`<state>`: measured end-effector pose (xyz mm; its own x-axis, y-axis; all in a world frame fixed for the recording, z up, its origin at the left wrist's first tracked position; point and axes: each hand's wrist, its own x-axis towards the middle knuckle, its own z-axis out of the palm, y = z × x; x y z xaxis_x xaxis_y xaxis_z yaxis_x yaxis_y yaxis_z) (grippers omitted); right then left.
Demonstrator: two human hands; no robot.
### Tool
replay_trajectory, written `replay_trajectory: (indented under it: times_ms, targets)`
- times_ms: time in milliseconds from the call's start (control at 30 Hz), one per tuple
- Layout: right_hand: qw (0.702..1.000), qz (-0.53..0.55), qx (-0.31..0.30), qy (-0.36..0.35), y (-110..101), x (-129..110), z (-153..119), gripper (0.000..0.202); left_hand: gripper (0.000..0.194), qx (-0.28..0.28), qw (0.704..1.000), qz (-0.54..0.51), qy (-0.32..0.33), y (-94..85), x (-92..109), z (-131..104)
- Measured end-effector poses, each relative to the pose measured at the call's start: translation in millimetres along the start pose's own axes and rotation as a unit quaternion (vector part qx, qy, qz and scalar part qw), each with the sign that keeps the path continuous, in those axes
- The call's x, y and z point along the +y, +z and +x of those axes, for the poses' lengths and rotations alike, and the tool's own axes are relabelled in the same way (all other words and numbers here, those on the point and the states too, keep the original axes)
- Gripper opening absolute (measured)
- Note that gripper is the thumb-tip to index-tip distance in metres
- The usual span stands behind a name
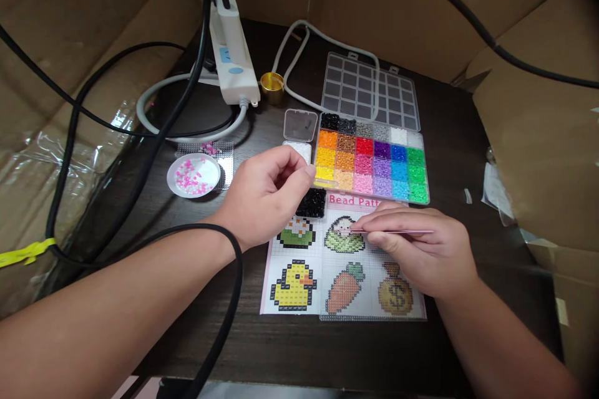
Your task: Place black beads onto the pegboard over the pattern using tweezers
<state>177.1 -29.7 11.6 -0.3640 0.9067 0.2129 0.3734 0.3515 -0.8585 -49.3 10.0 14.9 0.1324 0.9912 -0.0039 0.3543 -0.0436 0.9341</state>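
Right hand (416,249) is pinching pink tweezers (397,232) lying horizontally, tip pointing left onto the green bead figure (344,235) at frame centre on the pattern sheet (299,262), while left hand (269,193) is hovering curled, fingertips pinched together, just upper left over the black beads (311,202).

Single head-worn view, looking forward and down, close over a dark table (290,349), cardboard walls (397,6) behind

Two hands (266,196) (421,249); one bead box (372,159); five pattern pictures (344,262); one dish (193,175).
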Motion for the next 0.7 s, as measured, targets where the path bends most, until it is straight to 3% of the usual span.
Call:
replay_trajectory:
  times_ms: [167, 433, 700]
  targets:
    - [1.000, 0.017, -0.004, -0.008, -3, 2, -2, 0.022, 0.023, -0.004, 1.000, -0.008, 0.001, 0.0, -1, 1]
    - [0.983, 0.155, -0.036, 0.087, -11, 5, -4, 0.013, 0.020, -0.009, 1.000, -0.004, -0.016, -0.6, 0, 2]
    - [0.988, 0.131, -0.019, 0.074, -7, 2, -1, 0.013, 0.018, -0.009, 0.999, -0.014, -0.031, -1.6, -4, 2]
